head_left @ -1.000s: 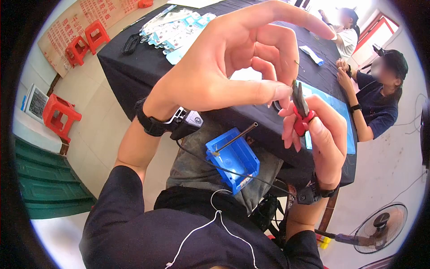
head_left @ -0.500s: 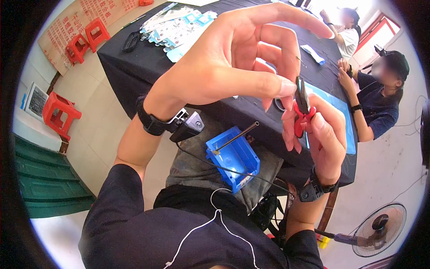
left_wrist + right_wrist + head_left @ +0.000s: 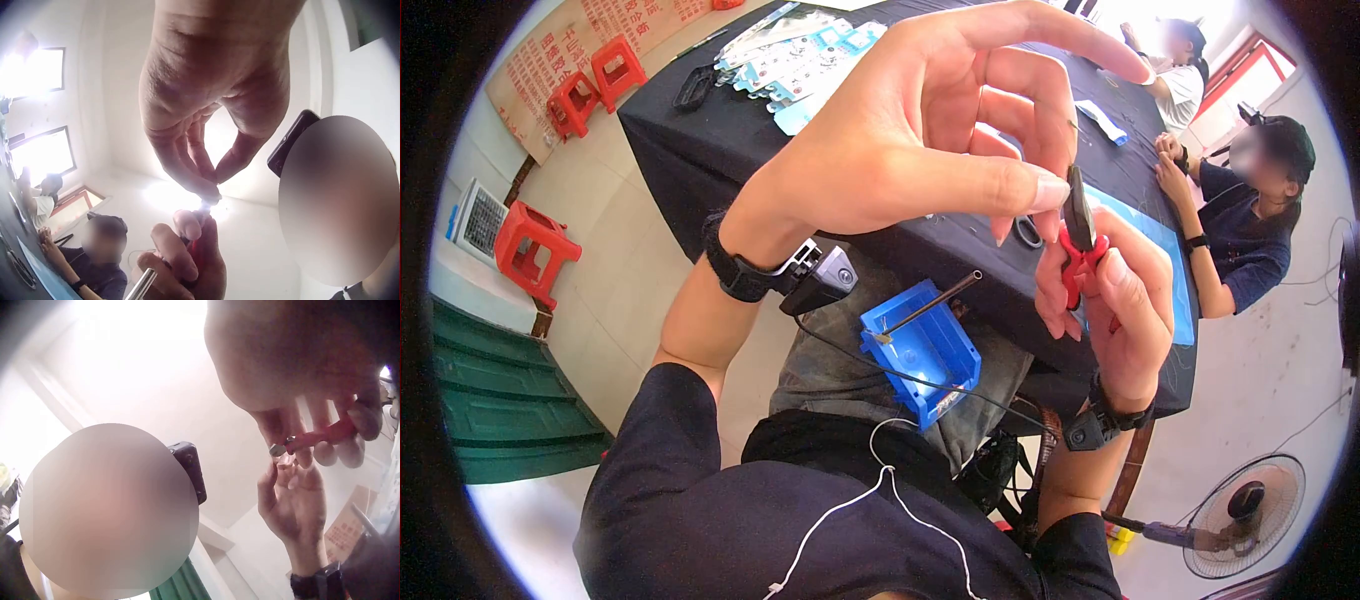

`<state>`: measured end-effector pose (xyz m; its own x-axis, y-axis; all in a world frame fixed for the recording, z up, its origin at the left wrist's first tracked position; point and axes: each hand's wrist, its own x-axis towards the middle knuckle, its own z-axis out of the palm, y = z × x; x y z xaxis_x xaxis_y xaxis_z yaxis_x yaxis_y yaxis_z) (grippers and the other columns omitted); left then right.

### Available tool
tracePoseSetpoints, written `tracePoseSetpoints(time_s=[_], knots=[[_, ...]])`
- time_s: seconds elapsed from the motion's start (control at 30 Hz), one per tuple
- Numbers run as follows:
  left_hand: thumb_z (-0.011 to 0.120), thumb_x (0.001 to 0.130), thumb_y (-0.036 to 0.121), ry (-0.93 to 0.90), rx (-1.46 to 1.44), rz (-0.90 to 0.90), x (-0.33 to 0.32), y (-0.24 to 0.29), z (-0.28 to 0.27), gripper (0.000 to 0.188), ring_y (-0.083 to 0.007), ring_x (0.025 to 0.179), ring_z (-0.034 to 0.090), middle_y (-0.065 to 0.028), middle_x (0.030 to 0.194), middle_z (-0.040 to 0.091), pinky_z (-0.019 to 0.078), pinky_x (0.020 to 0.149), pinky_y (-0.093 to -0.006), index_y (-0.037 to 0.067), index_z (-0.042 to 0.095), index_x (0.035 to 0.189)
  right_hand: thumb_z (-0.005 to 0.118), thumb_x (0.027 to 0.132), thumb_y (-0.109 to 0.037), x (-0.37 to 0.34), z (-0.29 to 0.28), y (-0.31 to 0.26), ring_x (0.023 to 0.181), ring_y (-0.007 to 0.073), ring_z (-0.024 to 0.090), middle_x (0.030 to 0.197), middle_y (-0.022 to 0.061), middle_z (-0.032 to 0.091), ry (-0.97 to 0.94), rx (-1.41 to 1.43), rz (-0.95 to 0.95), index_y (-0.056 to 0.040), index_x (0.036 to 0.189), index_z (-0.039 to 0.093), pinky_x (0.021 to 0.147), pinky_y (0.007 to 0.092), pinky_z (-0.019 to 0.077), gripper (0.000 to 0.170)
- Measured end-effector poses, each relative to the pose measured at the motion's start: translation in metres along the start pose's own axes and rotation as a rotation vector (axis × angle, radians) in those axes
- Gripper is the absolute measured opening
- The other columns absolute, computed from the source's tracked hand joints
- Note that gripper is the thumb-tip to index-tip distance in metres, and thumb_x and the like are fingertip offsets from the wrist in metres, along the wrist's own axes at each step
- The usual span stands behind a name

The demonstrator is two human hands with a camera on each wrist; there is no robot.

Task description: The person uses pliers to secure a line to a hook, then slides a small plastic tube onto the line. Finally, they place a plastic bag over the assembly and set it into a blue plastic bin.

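Observation:
In the head view my left hand (image 3: 940, 150) is raised over the table edge, with thumb and a fingertip pinching close to the tip of the pliers. A thin wire (image 3: 1076, 126) shows faintly at these fingertips; the rest of it is hidden. My right hand (image 3: 1135, 285) grips small pliers (image 3: 1080, 215) with dark jaws and red handles, jaws pointing up. In the right wrist view the red handles (image 3: 328, 434) lie across the curled fingers, and the metal tip meets the left fingertips (image 3: 284, 461). In the left wrist view the two hands almost meet.
On the lap sits a blue bin (image 3: 915, 365) with a metal tube (image 3: 935, 303) leaning across it. Flat printed cards (image 3: 805, 65) are piled on the black-clothed table (image 3: 700, 185). A blue sheet (image 3: 1165, 235) and dark ring (image 3: 1027, 232) lie near the hands. Another person (image 3: 1250, 210) sits at right.
Both hands and the pliers have drifted slightly to the right, and the pliers have turned a little. The left fingertips stay beside the pliers' tip.

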<state>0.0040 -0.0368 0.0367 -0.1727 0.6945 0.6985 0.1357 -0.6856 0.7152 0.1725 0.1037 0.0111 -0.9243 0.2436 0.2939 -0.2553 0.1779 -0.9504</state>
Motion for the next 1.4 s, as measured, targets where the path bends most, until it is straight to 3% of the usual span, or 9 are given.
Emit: tracePoseSetpoints(time_s=[0.33, 0.77, 1.4], knots=[[0.065, 0.084, 0.006, 0.011, -0.001, -0.003, -0.009, 0.004, 0.0, 0.043, -0.0066, 0.07, 0.057, 0.001, 0.073, 0.057, 0.0494, 0.065, -0.0232, 0.001, 0.06, 0.127, 0.055, 0.097, -0.043, 0.001, 0.001, 0.003, 0.057, 0.0056, 0.042, 0.071, -0.0003, 0.053, 0.009, -0.033, -0.026, 0.0035, 0.096, 0.063, 0.05, 0.0231, 0.0264, 0.047], [0.065, 0.085, 0.007, 0.017, 0.011, -0.001, -0.006, 0.008, -0.001, 0.042, -0.0066, 0.069, 0.057, 0.0009, 0.073, 0.057, 0.0491, 0.065, -0.0231, 0.0, 0.06, 0.127, 0.054, 0.096, -0.047, 0.003, 0.003, 0.004, 0.054, 0.0047, 0.042, 0.067, -0.0009, 0.055, 0.02, -0.094, -0.045, 0.0017, 0.095, 0.066, 0.049, 0.0234, 0.025, 0.05], [0.064, 0.086, 0.008, 0.03, 0.006, -0.007, -0.006, 0.009, -0.003, 0.041, -0.0067, 0.069, 0.057, 0.0007, 0.073, 0.057, 0.0487, 0.064, -0.023, 0.0, 0.06, 0.127, 0.058, 0.092, -0.042, 0.002, 0.0, -0.002, 0.058, 0.0065, 0.044, 0.071, 0.0004, 0.055, 0.044, -0.198, -0.056, 0.003, 0.094, 0.065, 0.052, 0.0236, 0.0294, 0.046]])
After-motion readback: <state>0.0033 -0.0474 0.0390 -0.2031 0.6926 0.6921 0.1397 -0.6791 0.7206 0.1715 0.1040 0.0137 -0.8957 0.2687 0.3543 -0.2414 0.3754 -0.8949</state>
